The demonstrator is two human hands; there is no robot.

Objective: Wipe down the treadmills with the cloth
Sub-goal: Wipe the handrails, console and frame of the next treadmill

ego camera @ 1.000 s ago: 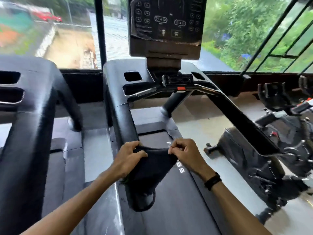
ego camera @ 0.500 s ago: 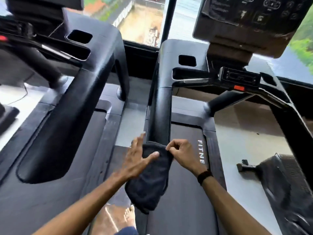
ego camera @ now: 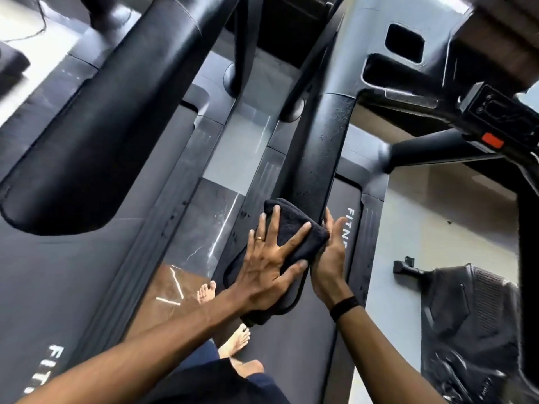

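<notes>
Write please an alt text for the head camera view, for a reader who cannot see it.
A person's left hand presses a dark cloth flat, fingers spread, on the end of a black treadmill handrail, while the right hand steadies the cloth from the side. A second treadmill stands to the left.

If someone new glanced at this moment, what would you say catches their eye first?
Most likely the left hand, fingers spread flat on the dark cloth draped over the near end of the treadmill's handrail, with the right hand steadying the cloth's far side. Next, the red button under the console at upper right stands out against the black. Bare feet show on the floor below the arms.
</notes>
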